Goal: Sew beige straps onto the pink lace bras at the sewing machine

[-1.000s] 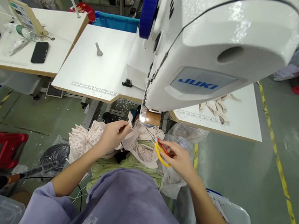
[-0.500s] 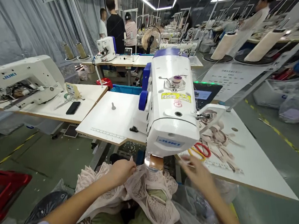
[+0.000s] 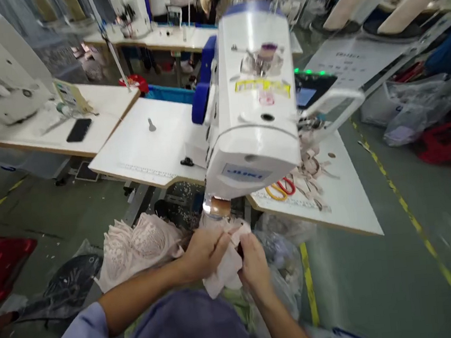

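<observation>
My left hand (image 3: 205, 253) and my right hand (image 3: 255, 259) are close together, just below the head of a white sewing machine (image 3: 247, 151). Between them is a pale pink bra (image 3: 223, 273), gripped by the fingers of both hands. Part of it reaches up toward the lit needle area, and whether it touches the machine I cannot tell. Left of my left forearm lies a pile of pale pink lace bras (image 3: 141, 246). Scissors with red and yellow handles (image 3: 279, 189) rest on the table right of the machine.
Pink strap pieces (image 3: 309, 174) lie on the right tabletop. A black phone (image 3: 79, 130) is on the left table. Behind the machine stands a lit control panel (image 3: 310, 94). A red crate (image 3: 3, 267) sits on the floor at left, and plastic bags (image 3: 283, 253) hang below the right table edge.
My right hand has moved left from beside the scissors to the bra, and both hands now meet below the machine head. The camera view has tilted downward.
</observation>
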Motion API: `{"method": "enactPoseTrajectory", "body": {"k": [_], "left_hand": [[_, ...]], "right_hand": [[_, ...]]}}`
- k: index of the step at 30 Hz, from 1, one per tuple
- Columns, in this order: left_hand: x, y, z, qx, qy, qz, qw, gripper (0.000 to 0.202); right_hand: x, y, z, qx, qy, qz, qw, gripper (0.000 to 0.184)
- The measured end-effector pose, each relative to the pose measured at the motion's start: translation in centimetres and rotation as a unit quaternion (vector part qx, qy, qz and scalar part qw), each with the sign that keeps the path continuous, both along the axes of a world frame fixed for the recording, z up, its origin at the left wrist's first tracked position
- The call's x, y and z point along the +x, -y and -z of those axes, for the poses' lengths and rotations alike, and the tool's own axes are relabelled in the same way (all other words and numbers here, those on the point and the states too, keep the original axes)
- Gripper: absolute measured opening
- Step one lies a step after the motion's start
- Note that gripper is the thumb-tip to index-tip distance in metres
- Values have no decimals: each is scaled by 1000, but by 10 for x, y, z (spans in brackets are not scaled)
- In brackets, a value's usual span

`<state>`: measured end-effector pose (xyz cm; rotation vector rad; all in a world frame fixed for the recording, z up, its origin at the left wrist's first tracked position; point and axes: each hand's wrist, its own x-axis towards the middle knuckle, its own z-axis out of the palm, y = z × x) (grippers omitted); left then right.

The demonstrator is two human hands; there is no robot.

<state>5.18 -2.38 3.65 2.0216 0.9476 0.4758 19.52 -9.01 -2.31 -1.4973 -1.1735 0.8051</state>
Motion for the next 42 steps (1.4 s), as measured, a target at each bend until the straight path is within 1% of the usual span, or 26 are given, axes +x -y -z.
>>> {"method": "enactPoseTrajectory", "body": {"k": [1, 2, 3, 4, 5, 7, 8, 10, 12, 14, 17, 21, 26, 35, 38, 42], "left_hand": [[3, 2, -1, -47, 35, -31, 998, 44], [4, 2, -2, -85, 62, -57, 993, 47], [4, 2, -2, -105, 76, -78, 988, 49], [2, 0, -1, -109, 75, -96, 987, 49], [0, -2, 0, -97, 61, -109, 987, 48], [-6, -9, 3, -29, 11, -114, 993, 39], [-8, -12, 5, 21, -18, -107, 994, 36], [-10, -20, 8, 119, -73, -81, 987, 36], [-9, -25, 10, 185, -115, -60, 974, 39], [-8, -30, 11, 204, -142, -61, 967, 43], [-6, -35, 8, 200, -159, -64, 965, 44], [-6, -39, 3, 199, -174, -68, 962, 45], [-6, -41, 4, 198, -185, -74, 960, 44], [-7, -43, 5, 210, -171, -66, 960, 42], [-8, -43, 7, 225, -168, -65, 958, 42], [-14, -44, 9, 261, -158, -65, 950, 40]], "right_hand": [[1, -3, -10, -19, -44, 31, 998, 38], [3, -8, -19, -33, -70, 44, 996, 33], [6, -16, -27, -40, -77, 48, 995, 30], [11, -25, -32, -42, -73, 47, 995, 28], [16, -35, -36, -43, -60, 41, 996, 26], [29, -56, -37, -44, -17, 31, 998, 24], [35, -67, -36, -44, 6, 24, 999, 24], [46, -85, -32, -44, 48, -2, 998, 22], [54, -100, -30, -37, 81, -29, 996, 20], [58, -112, -30, -25, 114, -45, 992, 17], [60, -124, -28, -14, 157, -54, 986, 17], [62, -133, -20, -6, 176, -79, 981, 20], [64, -136, -14, -6, 171, -70, 983, 22], [63, -135, -12, -16, 152, -63, 986, 22], [62, -136, -13, -16, 157, -63, 985, 22], [59, -136, -19, -17, 170, -64, 983, 24]]}}
